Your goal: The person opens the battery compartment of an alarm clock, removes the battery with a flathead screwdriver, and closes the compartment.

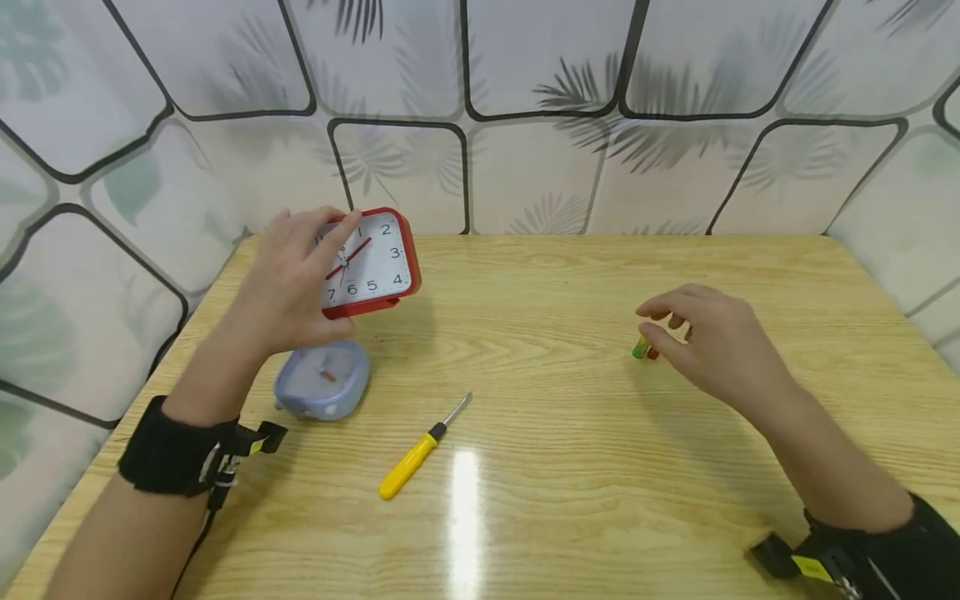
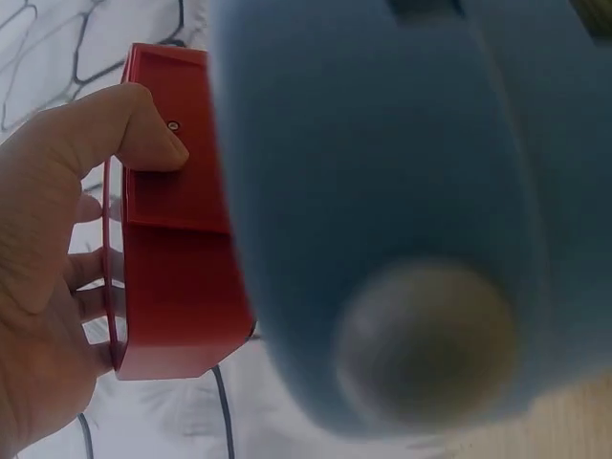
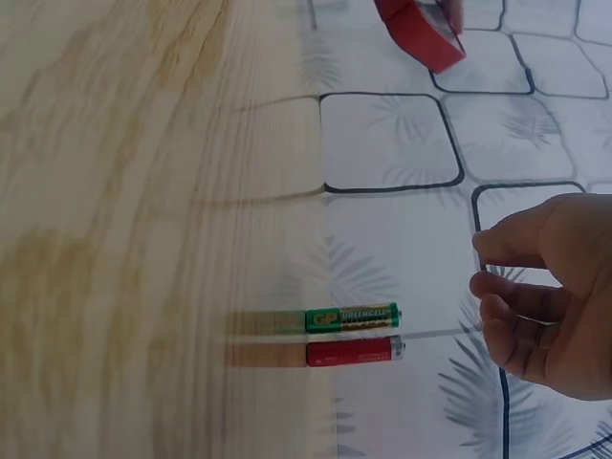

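My left hand (image 1: 288, 279) grips a red square clock (image 1: 386, 258) above the table, its white dial turned toward me. In the left wrist view the thumb presses the clock's red casing (image 2: 177, 296), while the other fingers lie across the dial side. Below that hand, a light-blue clock (image 1: 322, 379) rests on the table, and its blurred body (image 2: 382, 172) fills much of the left wrist view. Two batteries, one green (image 3: 352, 317) and one red (image 3: 354, 352), stand upright side by side. My right hand (image 1: 712, 337) hovers near them, fingers loosely bent, apart from both.
A screwdriver (image 1: 408, 467) with a yellow handle lies on the wooden table (image 1: 570, 467), between the blue clock and the table's middle. Patterned cloth (image 1: 525, 175) with leaf prints hangs behind the table and at its sides. Each wrist wears a black strap (image 1: 176, 450) with a small camera.
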`<state>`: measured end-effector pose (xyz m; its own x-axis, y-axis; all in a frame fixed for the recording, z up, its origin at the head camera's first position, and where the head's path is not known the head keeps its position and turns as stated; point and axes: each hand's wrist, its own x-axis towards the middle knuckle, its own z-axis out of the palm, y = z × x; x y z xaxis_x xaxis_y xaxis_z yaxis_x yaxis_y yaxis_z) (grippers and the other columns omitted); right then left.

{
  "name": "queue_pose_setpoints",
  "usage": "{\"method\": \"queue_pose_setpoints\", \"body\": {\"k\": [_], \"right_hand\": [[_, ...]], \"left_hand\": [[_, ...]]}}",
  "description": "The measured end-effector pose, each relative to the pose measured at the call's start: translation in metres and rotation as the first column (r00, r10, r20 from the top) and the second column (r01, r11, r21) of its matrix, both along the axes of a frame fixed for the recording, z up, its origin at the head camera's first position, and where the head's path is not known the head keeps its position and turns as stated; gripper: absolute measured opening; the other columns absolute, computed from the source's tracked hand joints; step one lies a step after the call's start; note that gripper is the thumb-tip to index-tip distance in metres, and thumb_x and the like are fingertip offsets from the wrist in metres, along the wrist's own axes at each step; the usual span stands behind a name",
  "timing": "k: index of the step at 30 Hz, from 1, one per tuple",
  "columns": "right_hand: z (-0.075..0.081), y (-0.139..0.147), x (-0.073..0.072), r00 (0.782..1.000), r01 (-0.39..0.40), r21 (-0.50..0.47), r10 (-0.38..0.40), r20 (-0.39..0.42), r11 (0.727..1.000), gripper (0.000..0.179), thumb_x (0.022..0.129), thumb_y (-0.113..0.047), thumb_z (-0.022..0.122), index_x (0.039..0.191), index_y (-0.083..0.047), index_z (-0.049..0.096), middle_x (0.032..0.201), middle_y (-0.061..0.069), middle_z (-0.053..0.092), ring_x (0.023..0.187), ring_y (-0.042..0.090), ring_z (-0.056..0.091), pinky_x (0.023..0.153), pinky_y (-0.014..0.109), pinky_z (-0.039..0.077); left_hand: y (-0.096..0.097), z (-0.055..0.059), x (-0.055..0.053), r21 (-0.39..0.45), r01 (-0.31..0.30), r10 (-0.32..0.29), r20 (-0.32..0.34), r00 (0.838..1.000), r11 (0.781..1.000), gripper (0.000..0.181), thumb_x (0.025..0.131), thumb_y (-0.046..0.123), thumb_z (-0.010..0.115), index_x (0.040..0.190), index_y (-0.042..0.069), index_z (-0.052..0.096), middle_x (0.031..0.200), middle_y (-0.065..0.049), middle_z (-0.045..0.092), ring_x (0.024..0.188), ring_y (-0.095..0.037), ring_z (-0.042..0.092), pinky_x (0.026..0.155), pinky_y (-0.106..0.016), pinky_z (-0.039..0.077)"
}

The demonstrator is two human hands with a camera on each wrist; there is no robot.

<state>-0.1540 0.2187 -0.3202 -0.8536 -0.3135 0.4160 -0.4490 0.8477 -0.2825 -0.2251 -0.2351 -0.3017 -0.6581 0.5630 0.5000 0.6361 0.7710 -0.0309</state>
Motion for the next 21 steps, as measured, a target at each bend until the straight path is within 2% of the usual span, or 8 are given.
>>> {"method": "queue_pose_setpoints", "body": {"k": [3,7,10,12,15,19,21], "right_hand": [[-0.004,0.006,-0.004,0.998,0.018,0.079,-0.022,0.058,0.997,0.018,0.087,-0.015,0.077,0.104,-0.009,0.076,0.100,0.010,0.073,0.081,0.026,0.063,0.067,0.041,0.053],[-0.004,0.010,-0.006,0.984,0.026,0.138,-0.050,0.170,0.990,0.027,0.090,-0.022,0.075,0.112,-0.006,0.074,0.113,0.016,0.070,0.102,0.036,0.063,0.086,0.053,0.052],[-0.002,0.010,-0.006,0.965,0.032,0.165,-0.074,0.251,0.986,0.032,0.091,-0.025,0.074,0.117,-0.007,0.073,0.120,0.017,0.068,0.118,0.040,0.057,0.095,0.058,0.048],[-0.002,0.010,-0.006,0.957,0.032,0.180,-0.082,0.280,0.983,0.032,0.091,-0.025,0.073,0.117,-0.008,0.073,0.122,0.016,0.067,0.120,0.041,0.056,0.096,0.058,0.048],[-0.002,0.008,-0.007,0.955,0.028,0.194,-0.084,0.284,0.981,0.031,0.090,-0.025,0.074,0.116,-0.007,0.074,0.121,0.016,0.068,0.118,0.040,0.058,0.095,0.058,0.049],[-0.003,0.009,-0.006,0.965,0.024,0.211,-0.078,0.252,0.977,0.028,0.089,-0.022,0.075,0.112,-0.006,0.075,0.116,0.015,0.071,0.112,0.038,0.062,0.091,0.055,0.052],[-0.003,0.010,-0.005,0.970,0.021,0.217,-0.072,0.233,0.976,0.026,0.088,-0.020,0.076,0.110,-0.006,0.076,0.113,0.014,0.071,0.109,0.037,0.064,0.090,0.054,0.053]], "left_hand": [[-0.008,-0.003,-0.004,-0.032,-0.041,0.041,0.008,0.999,0.999,0.106,0.057,0.025,0.080,0.152,0.005,0.037,0.140,-0.025,0.042,0.127,-0.043,0.039,0.111,-0.068,0.027],[-0.013,-0.008,-0.009,-0.081,-0.058,0.059,0.005,0.998,0.995,0.111,0.056,0.030,0.087,0.151,0.004,0.037,0.139,-0.025,0.043,0.125,-0.044,0.040,0.110,-0.065,0.028],[-0.015,-0.012,-0.012,-0.095,-0.067,0.071,0.043,0.997,0.993,0.113,0.056,0.031,0.089,0.151,0.002,0.036,0.140,-0.025,0.043,0.126,-0.044,0.040,0.110,-0.065,0.028],[-0.016,-0.013,-0.015,-0.096,-0.075,0.083,0.088,0.993,0.993,0.113,0.056,0.031,0.089,0.151,0.002,0.036,0.142,-0.025,0.044,0.128,-0.044,0.039,0.112,-0.065,0.026],[-0.018,-0.012,-0.019,-0.111,-0.087,0.107,0.191,0.976,0.990,0.112,0.058,0.029,0.089,0.153,0.003,0.033,0.147,-0.026,0.042,0.135,-0.046,0.037,0.115,-0.067,0.023],[-0.018,-0.008,-0.031,-0.165,-0.069,0.120,0.327,0.937,0.984,0.112,0.062,0.028,0.086,0.155,0.004,0.029,0.152,-0.028,0.039,0.142,-0.046,0.033,0.119,-0.062,0.021],[-0.019,-0.007,-0.037,-0.181,-0.049,0.114,0.372,0.921,0.982,0.111,0.063,0.027,0.085,0.155,0.002,0.028,0.153,-0.028,0.039,0.142,-0.046,0.033,0.120,-0.059,0.021]]}}
